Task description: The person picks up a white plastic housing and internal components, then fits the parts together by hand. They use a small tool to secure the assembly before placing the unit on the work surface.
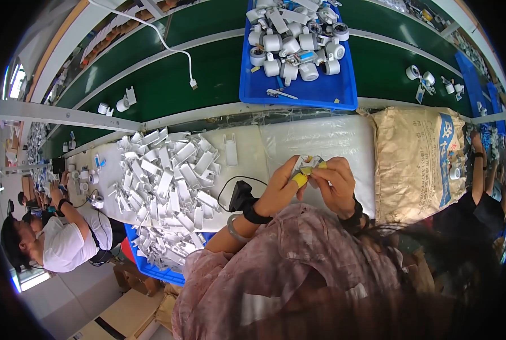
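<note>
Close in front of my body, my left hand (283,186) and my right hand (338,182) come together over the table. Between their fingertips is a small grey-white part (308,161), partly covered by the fingers. Yellow patches show at the fingertips, and a yellow covering (300,180) seems to wrap my left thumb. Fingers of both hands are closed on the part. Left of my hands lies a large heap of white plastic brackets (165,181). A single white bracket (231,150) lies apart from the heap, nearer my hands.
A blue tray (298,93) of white round camera-like housings (298,42) sits on the green conveyor (207,73). A brown paper sack (406,164) lies to the right. By my left wrist is a black device (241,195) with a cable. A white cable (173,50) hangs above. People work at both sides.
</note>
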A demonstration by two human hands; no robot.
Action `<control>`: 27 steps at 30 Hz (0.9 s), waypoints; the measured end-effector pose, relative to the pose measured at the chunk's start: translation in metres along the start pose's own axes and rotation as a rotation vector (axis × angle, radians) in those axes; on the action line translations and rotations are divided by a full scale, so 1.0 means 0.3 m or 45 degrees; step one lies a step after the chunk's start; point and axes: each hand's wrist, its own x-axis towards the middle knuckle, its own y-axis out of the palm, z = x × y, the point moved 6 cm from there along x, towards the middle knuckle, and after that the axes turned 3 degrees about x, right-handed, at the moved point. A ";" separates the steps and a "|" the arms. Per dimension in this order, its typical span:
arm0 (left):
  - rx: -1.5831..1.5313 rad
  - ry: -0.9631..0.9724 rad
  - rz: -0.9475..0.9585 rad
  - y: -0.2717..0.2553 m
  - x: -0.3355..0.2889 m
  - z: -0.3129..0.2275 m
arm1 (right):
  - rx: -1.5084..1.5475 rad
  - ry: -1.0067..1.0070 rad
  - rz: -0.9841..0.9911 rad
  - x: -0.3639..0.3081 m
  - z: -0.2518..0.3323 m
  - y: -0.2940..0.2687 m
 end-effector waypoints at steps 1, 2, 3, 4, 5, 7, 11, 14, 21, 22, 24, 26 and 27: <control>0.006 0.044 0.030 0.003 0.002 -0.002 | 0.012 -0.023 -0.006 -0.004 -0.004 -0.001; 0.014 0.090 0.050 0.002 0.000 0.001 | 0.033 -0.050 -0.008 -0.008 -0.007 0.001; 0.014 0.089 0.044 0.001 -0.001 0.014 | 0.035 -0.058 0.013 -0.005 -0.004 -0.001; 0.212 0.251 -0.001 0.002 -0.005 0.004 | 0.040 -0.058 0.016 -0.013 -0.012 0.004; 0.406 0.411 -0.039 0.007 -0.012 -0.007 | -0.023 -0.042 0.038 -0.025 -0.022 0.012; 0.303 0.330 -0.054 0.001 -0.014 0.026 | 0.097 0.084 0.036 -0.034 -0.032 0.018; 0.063 0.042 0.023 0.012 -0.009 -0.001 | 0.000 0.016 0.052 0.001 -0.006 0.008; 0.107 0.032 -0.030 0.027 -0.015 -0.028 | -0.024 -0.027 0.015 0.022 0.031 0.000; 0.108 0.052 -0.021 0.023 -0.007 -0.012 | -0.032 -0.086 0.035 0.003 0.019 -0.004; 0.097 -0.001 -0.020 0.017 -0.007 0.012 | 0.013 -0.066 0.036 0.002 0.018 -0.005; 0.083 -0.057 -0.006 0.023 -0.005 0.016 | -0.063 -0.126 0.036 0.004 0.020 -0.012; 0.079 0.010 0.009 0.029 -0.008 -0.011 | -0.061 -0.095 0.014 0.007 0.025 -0.013; 0.081 0.009 0.009 0.028 -0.009 -0.014 | -0.056 -0.067 -0.008 0.007 0.024 -0.015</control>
